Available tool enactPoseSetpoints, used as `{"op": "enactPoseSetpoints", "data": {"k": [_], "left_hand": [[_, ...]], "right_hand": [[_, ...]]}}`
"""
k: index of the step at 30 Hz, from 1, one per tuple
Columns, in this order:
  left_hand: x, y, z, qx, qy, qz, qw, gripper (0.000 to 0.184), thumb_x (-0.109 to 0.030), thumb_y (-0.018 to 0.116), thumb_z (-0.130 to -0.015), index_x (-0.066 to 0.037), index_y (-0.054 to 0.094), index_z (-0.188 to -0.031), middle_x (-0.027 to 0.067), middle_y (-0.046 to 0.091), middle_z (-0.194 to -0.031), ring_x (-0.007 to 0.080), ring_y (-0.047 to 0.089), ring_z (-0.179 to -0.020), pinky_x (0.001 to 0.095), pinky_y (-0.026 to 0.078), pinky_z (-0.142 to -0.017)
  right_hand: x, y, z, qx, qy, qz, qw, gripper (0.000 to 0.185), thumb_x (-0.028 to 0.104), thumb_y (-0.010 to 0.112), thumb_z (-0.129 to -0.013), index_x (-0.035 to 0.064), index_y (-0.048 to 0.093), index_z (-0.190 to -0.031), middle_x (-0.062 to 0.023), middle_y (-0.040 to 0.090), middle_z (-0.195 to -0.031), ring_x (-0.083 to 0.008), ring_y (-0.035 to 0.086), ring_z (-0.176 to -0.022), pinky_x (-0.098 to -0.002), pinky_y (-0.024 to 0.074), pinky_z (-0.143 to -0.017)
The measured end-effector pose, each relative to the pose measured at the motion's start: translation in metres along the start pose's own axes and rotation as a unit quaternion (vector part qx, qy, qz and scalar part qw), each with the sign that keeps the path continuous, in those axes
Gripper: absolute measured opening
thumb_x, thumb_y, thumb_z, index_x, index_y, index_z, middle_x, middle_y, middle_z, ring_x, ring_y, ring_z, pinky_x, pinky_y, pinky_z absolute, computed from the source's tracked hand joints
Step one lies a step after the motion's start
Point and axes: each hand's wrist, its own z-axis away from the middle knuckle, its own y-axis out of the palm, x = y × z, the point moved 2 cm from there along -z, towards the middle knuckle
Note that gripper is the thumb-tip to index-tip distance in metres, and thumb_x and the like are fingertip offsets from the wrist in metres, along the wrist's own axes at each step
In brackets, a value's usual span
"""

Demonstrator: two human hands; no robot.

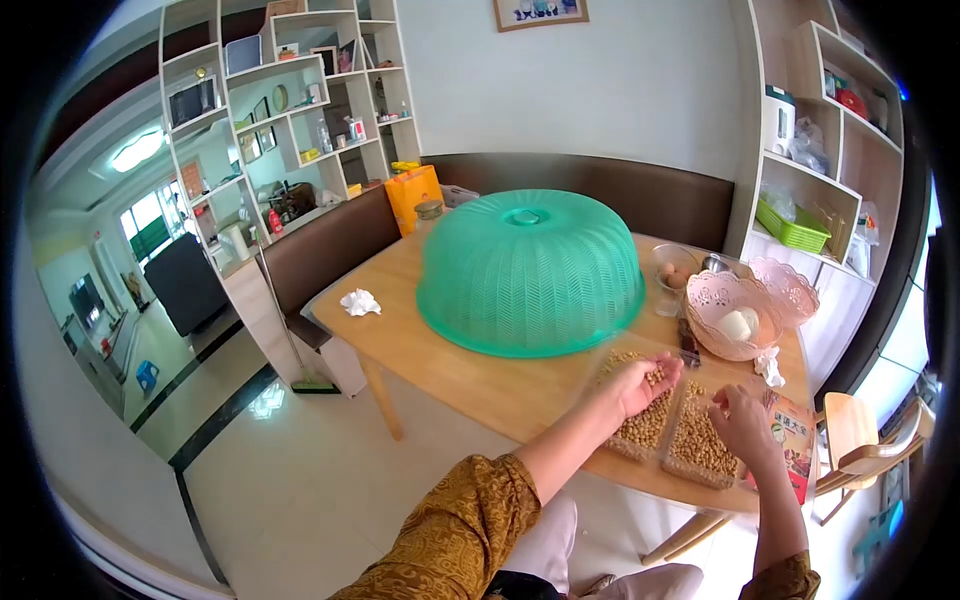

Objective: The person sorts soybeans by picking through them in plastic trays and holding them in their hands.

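Note:
Two clear plastic containers of tan soybeans lie side by side at the table's near edge. My left hand (640,388) is over the left container (640,430), palm turned up and fingers curled, with a few soybeans (655,376) in it. Above the upper right part of the right container (702,440) is my right hand (745,422), its fingers bent together in a pinch. Whatever may be between those fingertips is too small to make out. A red-and-tan book (793,440) lies beside the right container, partly behind my right wrist.
A large green mesh food cover (530,280) stands on the wooden table (470,385). Pink lace-edged baskets (725,335), a bowl of eggs (675,270) and crumpled tissue (768,367) are at the right. Another tissue (360,302) lies left. A wooden chair (870,440) stands right.

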Motion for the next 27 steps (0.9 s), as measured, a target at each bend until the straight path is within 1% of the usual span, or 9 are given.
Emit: {"op": "enactPoseSetpoints", "data": {"k": [2, 7, 10, 16, 19, 21, 22, 24, 27], "left_hand": [[-0.002, 0.001, -0.001, -0.002, -0.009, -0.015, 1.000, 0.022, 0.002, 0.036, -0.092, 0.005, 0.053, -0.105, 0.0215, 0.058, -0.109, 0.0280, 0.061, -0.098, 0.0394, 0.054, -0.087], [-0.003, -0.013, -0.012, 0.004, -0.007, 0.006, 1.000, 0.019, 0.002, 0.046, -0.089, 0.005, 0.058, -0.102, 0.0179, 0.062, -0.104, 0.0281, 0.061, -0.099, 0.0380, 0.054, -0.087], [-0.008, -0.013, -0.011, 0.023, -0.027, 0.035, 0.999, 0.020, 0.005, 0.041, -0.087, 0.008, 0.052, -0.102, 0.0209, 0.060, -0.103, 0.0282, 0.063, -0.095, 0.0386, 0.054, -0.086], [-0.012, 0.016, 0.018, -0.015, 0.030, -0.101, 0.994, 0.022, 0.003, 0.038, -0.093, 0.010, 0.051, -0.108, 0.0223, 0.057, -0.111, 0.0280, 0.060, -0.101, 0.0364, 0.054, -0.089], [-0.010, 0.016, 0.019, -0.005, 0.018, -0.117, 0.993, 0.022, 0.000, 0.037, -0.094, 0.009, 0.052, -0.108, 0.0211, 0.056, -0.110, 0.0274, 0.058, -0.102, 0.0376, 0.052, -0.090], [-0.011, 0.012, 0.017, -0.004, 0.006, -0.113, 0.994, 0.025, -0.005, 0.035, -0.095, 0.009, 0.051, -0.108, 0.0203, 0.055, -0.109, 0.0278, 0.057, -0.103, 0.0388, 0.051, -0.091], [-0.011, 0.010, 0.015, -0.005, -0.008, -0.110, 0.994, 0.028, -0.009, 0.034, -0.096, 0.009, 0.051, -0.108, 0.0196, 0.055, -0.108, 0.0282, 0.056, -0.105, 0.0401, 0.050, -0.092], [-0.011, 0.007, 0.013, 0.009, -0.015, -0.100, 0.995, 0.032, -0.014, 0.031, -0.097, 0.009, 0.051, -0.109, 0.0194, 0.055, -0.108, 0.0289, 0.055, -0.105, 0.0415, 0.049, -0.093], [-0.011, 0.010, 0.014, 0.016, -0.024, -0.090, 0.996, 0.039, -0.021, 0.027, -0.098, 0.008, 0.050, -0.110, 0.0192, 0.055, -0.107, 0.0302, 0.054, -0.104, 0.0438, 0.047, -0.093]], "right_hand": [[-0.005, 0.000, 0.011, 0.056, 0.039, 0.038, 0.997, 0.035, 0.028, 0.065, -0.079, 0.0015, 0.060, -0.101, -0.0200, 0.061, -0.097, -0.0343, 0.060, -0.088, -0.0420, 0.0482, -0.077], [0.010, 0.004, 0.020, 0.196, -0.066, 0.011, 0.978, 0.053, 0.043, 0.067, -0.077, 0.0033, 0.058, -0.111, -0.0200, 0.061, -0.106, -0.0320, 0.057, -0.102, -0.0411, 0.0436, -0.089], [-0.008, 0.020, 0.018, 0.166, -0.062, -0.034, 0.984, 0.045, 0.033, 0.069, -0.076, 0.0006, 0.059, -0.105, -0.0214, 0.060, -0.100, -0.0346, 0.057, -0.097, -0.0411, 0.0450, -0.085], [-0.016, 0.025, 0.014, 0.121, -0.063, -0.109, 0.985, 0.027, 0.018, 0.063, -0.077, 0.0011, 0.061, -0.098, -0.0217, 0.063, -0.086, -0.0390, 0.059, -0.081, -0.0421, 0.0470, -0.075], [-0.021, 0.022, 0.011, 0.123, 0.004, -0.184, 0.975, 0.020, 0.017, 0.056, -0.085, 0.0001, 0.061, -0.095, -0.0147, 0.063, -0.079, -0.0262, 0.062, -0.072, -0.0365, 0.0480, -0.068], [-0.020, 0.015, 0.007, 0.163, 0.128, -0.330, 0.921, 0.022, 0.019, 0.050, -0.093, -0.0008, 0.060, -0.095, -0.0061, 0.061, -0.078, -0.0128, 0.059, -0.069, -0.0270, 0.0477, -0.059], [-0.025, 0.016, 0.004, 0.163, 0.126, -0.330, 0.921, 0.022, 0.019, 0.050, -0.093, -0.0008, 0.060, -0.095, -0.0061, 0.061, -0.078, -0.0128, 0.059, -0.069, -0.0270, 0.0477, -0.059], [-0.033, 0.020, -0.002, 0.115, 0.219, -0.700, 0.670, 0.019, 0.015, 0.047, -0.094, -0.0010, 0.057, -0.096, -0.0048, 0.059, -0.078, -0.0130, 0.058, -0.069, -0.0249, 0.0488, -0.057], [-0.026, 0.019, -0.014, 0.025, 0.270, -0.782, 0.561, 0.019, 0.011, 0.041, -0.095, -0.0036, 0.052, -0.100, -0.0106, 0.054, -0.088, -0.0211, 0.056, -0.081, -0.0295, 0.0524, -0.071]]}}
